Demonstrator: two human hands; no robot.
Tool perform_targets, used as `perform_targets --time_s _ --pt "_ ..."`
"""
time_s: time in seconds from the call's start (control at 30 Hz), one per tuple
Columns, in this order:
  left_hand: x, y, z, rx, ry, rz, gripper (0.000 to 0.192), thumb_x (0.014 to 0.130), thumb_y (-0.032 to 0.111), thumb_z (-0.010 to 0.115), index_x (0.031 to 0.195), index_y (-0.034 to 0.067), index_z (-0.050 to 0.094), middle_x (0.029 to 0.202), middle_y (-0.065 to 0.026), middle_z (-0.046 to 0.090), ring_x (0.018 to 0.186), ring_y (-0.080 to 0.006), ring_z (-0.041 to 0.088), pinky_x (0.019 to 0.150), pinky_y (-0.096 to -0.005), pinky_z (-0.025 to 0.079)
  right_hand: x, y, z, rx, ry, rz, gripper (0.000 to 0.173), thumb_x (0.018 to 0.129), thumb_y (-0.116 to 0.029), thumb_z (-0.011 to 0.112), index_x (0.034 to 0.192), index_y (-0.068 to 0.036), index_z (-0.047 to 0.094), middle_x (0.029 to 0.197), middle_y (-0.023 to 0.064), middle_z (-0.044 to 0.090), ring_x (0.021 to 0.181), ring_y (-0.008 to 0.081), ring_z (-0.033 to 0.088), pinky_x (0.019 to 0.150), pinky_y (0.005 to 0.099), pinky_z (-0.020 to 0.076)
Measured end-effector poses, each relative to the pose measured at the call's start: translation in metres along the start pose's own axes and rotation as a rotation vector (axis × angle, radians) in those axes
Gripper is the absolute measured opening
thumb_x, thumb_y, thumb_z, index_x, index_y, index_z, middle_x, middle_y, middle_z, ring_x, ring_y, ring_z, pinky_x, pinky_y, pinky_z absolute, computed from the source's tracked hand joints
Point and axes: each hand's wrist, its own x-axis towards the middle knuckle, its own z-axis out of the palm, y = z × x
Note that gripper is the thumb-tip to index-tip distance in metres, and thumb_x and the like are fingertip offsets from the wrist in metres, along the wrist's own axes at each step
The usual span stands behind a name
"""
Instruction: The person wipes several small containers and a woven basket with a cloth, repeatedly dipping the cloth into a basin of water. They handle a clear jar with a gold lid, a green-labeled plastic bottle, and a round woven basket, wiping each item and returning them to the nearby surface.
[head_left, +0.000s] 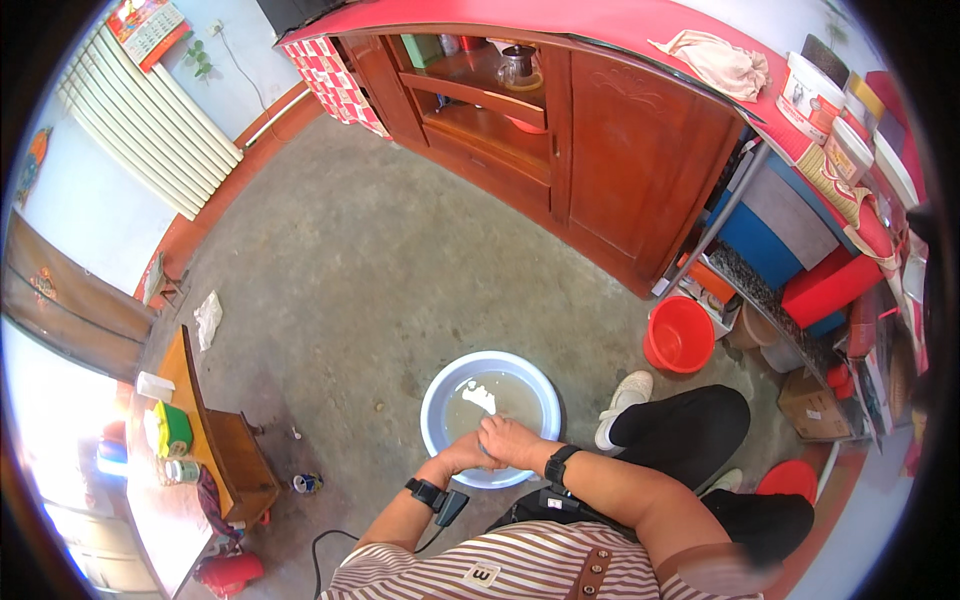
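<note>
A pale blue plastic basin (491, 375) with water in it stands on the concrete floor before me. Over its near part my left hand (472, 453) and my right hand (512, 441) are pressed together, fingers curled. A small bit of something greyish shows between them, too little to name; which hand grips it cannot be told. Both wrists wear black straps, one with a black device and a cable. Light reflects off the water just beyond my hands.
A red bucket (679, 334) stands to the right, near another person's shoe (628, 391) and dark-trousered leg (679, 435). A wooden cabinet (637, 165) lines the far side. At left are a wooden table (196, 397), a can (307, 483) and a white bag (208, 320) on the floor.
</note>
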Motion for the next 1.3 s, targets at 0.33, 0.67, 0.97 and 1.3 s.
perform_targets --time_s 0.33,0.67,0.97,1.3 --pt "0.006 -0.007 -0.004 0.139 0.024 -0.105 0.037 0.064 0.017 0.077 0.095 0.003 0.063 0.083 -0.01 0.067 0.075 -0.021 0.065 0.065 -0.0317 0.051 0.006 -0.004 -0.011 0.276 -0.111 0.095 0.039 0.071 -0.022 0.069 0.095 0.007 0.057 0.094 0.0216 0.063 0.084 0.0325 0.065 0.071 0.0388 0.0541" --pt "0.031 -0.046 0.003 0.506 0.335 0.307 0.037 0.074 0.027 0.07 0.104 0.006 0.06 0.101 -0.0197 0.064 0.093 -0.0375 0.06 0.08 -0.0402 0.049 0.022 -0.007 0.011 0.11 -0.125 0.355 0.016 0.079 -0.009 0.053 0.088 0.002 0.06 0.082 0.0178 0.066 0.076 0.0296 0.067 0.063 0.039 0.055" --pt "0.033 -0.047 0.007 0.664 0.536 0.34 0.043 0.075 0.017 0.064 0.115 0.006 0.053 0.094 -0.0209 0.064 0.084 -0.0405 0.062 0.073 -0.0448 0.051 0.017 0.008 -0.008 0.335 -0.207 0.423 0.019 0.075 -0.01 0.058 0.09 0.001 0.061 0.085 0.0193 0.068 0.08 0.0338 0.068 0.068 0.0432 0.0542" --pt "0.028 -0.046 0.002 0.858 0.5 0.313 0.038 0.073 0.015 0.062 0.106 0.004 0.049 0.08 -0.0203 0.065 0.075 -0.0365 0.064 0.063 -0.0444 0.052 0.021 0.007 -0.01 0.529 -0.289 0.55 0.026 0.072 -0.009 0.056 0.095 0.0 0.066 0.092 0.0213 0.066 0.089 0.0373 0.065 0.078 0.0462 0.0512"
